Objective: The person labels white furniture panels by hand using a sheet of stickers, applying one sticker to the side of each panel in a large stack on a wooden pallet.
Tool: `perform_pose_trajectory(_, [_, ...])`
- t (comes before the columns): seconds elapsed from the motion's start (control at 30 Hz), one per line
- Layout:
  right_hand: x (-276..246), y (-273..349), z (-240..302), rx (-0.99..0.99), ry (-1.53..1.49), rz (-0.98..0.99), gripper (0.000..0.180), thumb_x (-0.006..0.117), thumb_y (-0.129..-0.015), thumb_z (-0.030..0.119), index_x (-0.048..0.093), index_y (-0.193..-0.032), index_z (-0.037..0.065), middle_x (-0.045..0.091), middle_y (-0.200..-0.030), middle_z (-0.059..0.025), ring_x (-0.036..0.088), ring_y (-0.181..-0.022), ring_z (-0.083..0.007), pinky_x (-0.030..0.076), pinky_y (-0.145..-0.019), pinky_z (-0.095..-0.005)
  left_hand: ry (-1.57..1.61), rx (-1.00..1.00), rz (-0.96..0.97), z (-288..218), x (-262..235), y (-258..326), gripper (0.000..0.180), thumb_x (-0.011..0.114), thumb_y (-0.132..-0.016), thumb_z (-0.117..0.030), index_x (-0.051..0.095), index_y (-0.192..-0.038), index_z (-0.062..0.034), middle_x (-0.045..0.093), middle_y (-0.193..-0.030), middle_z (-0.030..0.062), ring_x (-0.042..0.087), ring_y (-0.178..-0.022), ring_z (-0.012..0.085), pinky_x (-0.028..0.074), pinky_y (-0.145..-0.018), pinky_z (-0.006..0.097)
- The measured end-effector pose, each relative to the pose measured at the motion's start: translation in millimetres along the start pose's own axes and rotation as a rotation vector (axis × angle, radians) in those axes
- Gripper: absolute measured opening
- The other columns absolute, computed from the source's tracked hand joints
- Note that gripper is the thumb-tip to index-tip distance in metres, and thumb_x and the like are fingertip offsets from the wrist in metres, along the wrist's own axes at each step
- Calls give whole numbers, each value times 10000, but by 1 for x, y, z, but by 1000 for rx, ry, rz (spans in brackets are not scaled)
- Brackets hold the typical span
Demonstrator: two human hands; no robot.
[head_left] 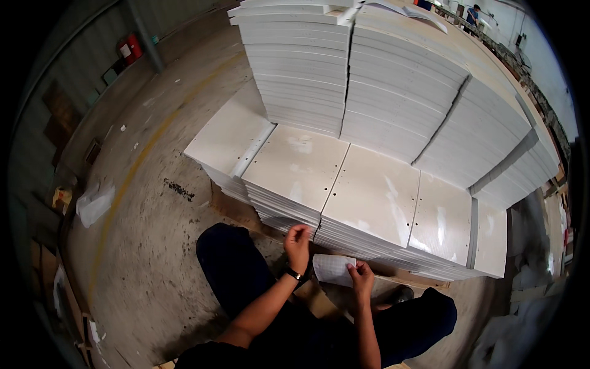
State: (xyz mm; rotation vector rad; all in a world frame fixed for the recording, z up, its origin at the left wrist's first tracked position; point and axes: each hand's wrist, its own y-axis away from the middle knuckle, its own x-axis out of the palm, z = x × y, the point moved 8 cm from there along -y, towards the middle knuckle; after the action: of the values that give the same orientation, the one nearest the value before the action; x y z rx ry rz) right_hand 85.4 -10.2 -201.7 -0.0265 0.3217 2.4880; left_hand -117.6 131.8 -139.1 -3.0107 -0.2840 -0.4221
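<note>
My right hand (363, 278) pinches the right edge of a small white sheet of paper (332, 270), which looks faintly gridded. The sheet hangs between my knees, just off the front of the low stack. My left hand (297, 247), with a dark band at its wrist, is raised by the front edge of the stacked white panels (289, 178). Its thumb and fingertips are drawn together; anything between them is too small to make out. Small dark holes and pale smears mark the top panels, including the one to the right (375, 197).
Taller piles of white panels (301, 74) rise behind the low stack. A narrow gap separates off the left pile (230, 132). On the floor at left are a yellow line (147, 144) and a crumpled plastic bag (95, 205). Red fire extinguishers (130, 49) stand by the wall.
</note>
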Motion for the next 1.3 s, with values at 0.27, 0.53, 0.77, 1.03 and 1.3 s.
perform_pose_trajectory(0.27, [10, 3, 2, -6, -21, 56, 110, 664, -797, 86, 583, -816, 16, 544, -717, 30, 456, -653, -51, 382, -607, -200, 14, -63, -103, 12, -20, -25, 113, 632, -839, -119, 598, -888, -23, 571, -781, -18, 476, -666, 43, 397, -608, 185])
perform_pose_trajectory(0.53, [11, 4, 4, 0, -90, 91, 98, 653, -807, 75, 570, -834, 31, 546, -748, 30, 476, -683, -53, 386, -626, -201, -82, 17, -131, 2, -14, -23, 111, 621, -846, -114, 586, -885, -16, 556, -755, -26, 446, -647, 35, 380, -591, 184])
perform_pose_trajectory(0.77, [7, 2, -4, 13, -64, 68, 104, 655, -809, 80, 571, -824, 20, 550, -735, 27, 473, -676, -54, 386, -623, -203, -144, 98, -143, 5, -19, -24, 109, 614, -851, -116, 582, -890, -20, 555, -760, -18, 458, -649, 52, 393, -596, 202])
perform_pose_trajectory(1.03, [8, 1, -7, 16, -64, 69, 101, 655, -809, 78, 573, -816, 21, 558, -739, 26, 473, -680, -53, 388, -630, -201, -328, 236, -194, -8, -21, -26, 141, 691, -766, -74, 565, -747, -15, 560, -761, 41, 513, -640, 120, 420, -588, 245])
perform_pose_trajectory(1.3, [10, 5, -2, 30, -78, 87, 99, 652, -811, 81, 572, -812, 21, 548, -729, 27, 468, -670, -55, 385, -618, -201, -236, 89, -214, 10, -34, -30, 179, 698, -743, -30, 520, -755, -23, 562, -736, 36, 507, -629, 114, 429, -606, 240])
